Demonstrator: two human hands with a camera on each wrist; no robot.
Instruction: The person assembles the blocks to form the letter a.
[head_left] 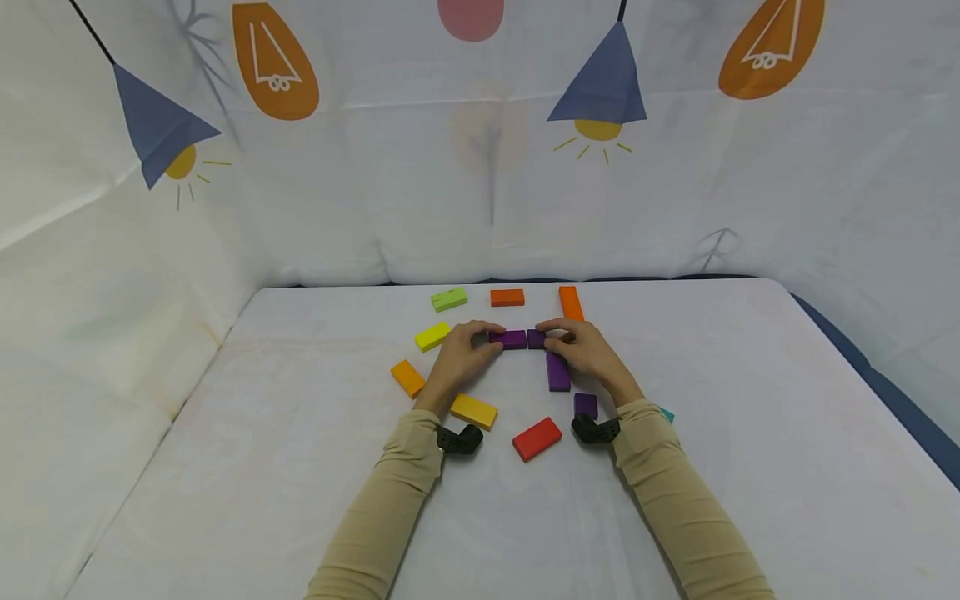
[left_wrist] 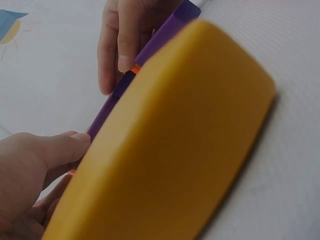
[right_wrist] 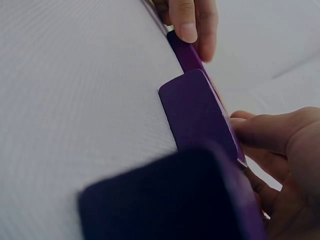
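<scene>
left hand [head_left: 463, 357]: thumb and fingers pinch the outer end of the left purple block [head_left: 513, 339]. right hand [head_left: 590, 350]: thumb and fingers pinch the right purple block [head_left: 536, 339], its far end covered by them. the two blocks sit nearly end to end in one line, toward the far side of the counter [head_left: 285, 467]; whether they touch, cannot tell.

just below the right fingers, a third purple block [head_left: 558, 372], lengthwise toward the person. nearer still, a dark purple block [head_left: 586, 406], just beside the right wrist camera [head_left: 596, 429]; it looms blurred in the right wrist view.

other blocks lie around in a loose ring. far side: a lime block [head_left: 449, 300], an orange block [head_left: 507, 297], and a tilted orange-red block [head_left: 571, 302] partly behind the right hand. left side: a yellow block [head_left: 432, 336] close to the left hand, an amber block [head_left: 408, 378] by the left forearm. near side: a golden block [head_left: 474, 412] above the left wrist camera [head_left: 461, 439], a red block [head_left: 537, 439] between the wrists. a teal block [head_left: 667, 414] shows only a corner past the right sleeve [head_left: 675, 492].
</scene>
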